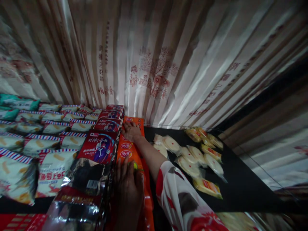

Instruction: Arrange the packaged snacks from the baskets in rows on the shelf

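Observation:
My right hand [131, 131] reaches forward and lies flat, fingers spread, on the far end of a row of orange snack packets [127, 150]. My left hand [127, 189] rests near me on the same orange row, fingers stretched out and together, palm down. Neither hand holds anything. Just left of the orange row runs a line of dark red packets [101, 146]. My right sleeve [178, 195] is white with red and dark patches.
White packets with red-and-blue striped edges [48, 141] fill the left side. Clear-wrapped round pale cakes [190, 157] and yellow packets [207, 187] lie loose on the black shelf surface [243, 186] to the right. A shiny pleated curtain [156, 64] hangs behind.

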Demonstrator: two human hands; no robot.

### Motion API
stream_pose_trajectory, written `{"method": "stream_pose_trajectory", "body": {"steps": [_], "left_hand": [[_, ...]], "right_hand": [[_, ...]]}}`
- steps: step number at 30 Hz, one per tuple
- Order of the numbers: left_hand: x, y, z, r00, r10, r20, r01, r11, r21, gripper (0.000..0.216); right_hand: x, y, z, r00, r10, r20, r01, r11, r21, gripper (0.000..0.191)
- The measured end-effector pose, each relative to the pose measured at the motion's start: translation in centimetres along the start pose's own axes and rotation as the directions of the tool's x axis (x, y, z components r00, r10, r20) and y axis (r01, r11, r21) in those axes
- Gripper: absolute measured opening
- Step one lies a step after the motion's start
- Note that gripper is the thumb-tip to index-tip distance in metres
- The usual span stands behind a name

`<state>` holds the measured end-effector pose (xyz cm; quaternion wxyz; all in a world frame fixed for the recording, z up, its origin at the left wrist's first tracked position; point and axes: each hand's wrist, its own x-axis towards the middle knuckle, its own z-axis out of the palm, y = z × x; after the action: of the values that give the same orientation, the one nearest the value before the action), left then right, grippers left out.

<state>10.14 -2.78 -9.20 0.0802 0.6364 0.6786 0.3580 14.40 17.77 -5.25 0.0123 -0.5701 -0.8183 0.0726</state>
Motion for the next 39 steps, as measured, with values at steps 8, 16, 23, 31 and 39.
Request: {"method": "stream_pose_trajectory", "body": {"steps": [8, 16, 23, 31, 39], "left_hand": [[0.1, -0.8, 0.5, 0.998, 0.062, -0.021, -0.061, 0.997, 0.041, 0.040], [0.0, 0.1, 0.1, 1.000, 0.000, -0.013, 0.000, 1.000, 0.024, 0.039], [0.2, 0.1, 0.0, 1.000, 0.006, -0.014, -0.005, 1.000, 0.024, 0.040], [0.1, 0.4, -0.5, 1.000, -0.008, 0.016, 0.007, 0.999, 0.035, 0.040], [0.2, 0.3, -0.4, 1.000, -0.007, 0.002, 0.007, 1.000, 0.012, 0.038]], "right_hand": [[0.3, 0.1, 0.2, 0.999, 0.000, 0.047, 0.001, 1.000, -0.016, 0.054], [-0.1, 0.0, 0.5, 1.000, 0.022, -0.003, -0.022, 1.000, 0.010, 0.060], [-0.5, -0.1, 0.5, 0.996, 0.040, -0.074, -0.036, 0.997, 0.062, 0.056], [-0.2, -0.4, -0.2, 0.998, 0.003, -0.065, 0.000, 0.999, 0.038, 0.049], [0.2, -0.4, 0.2, 1.000, -0.013, -0.028, 0.015, 0.996, 0.086, 0.055]]}}
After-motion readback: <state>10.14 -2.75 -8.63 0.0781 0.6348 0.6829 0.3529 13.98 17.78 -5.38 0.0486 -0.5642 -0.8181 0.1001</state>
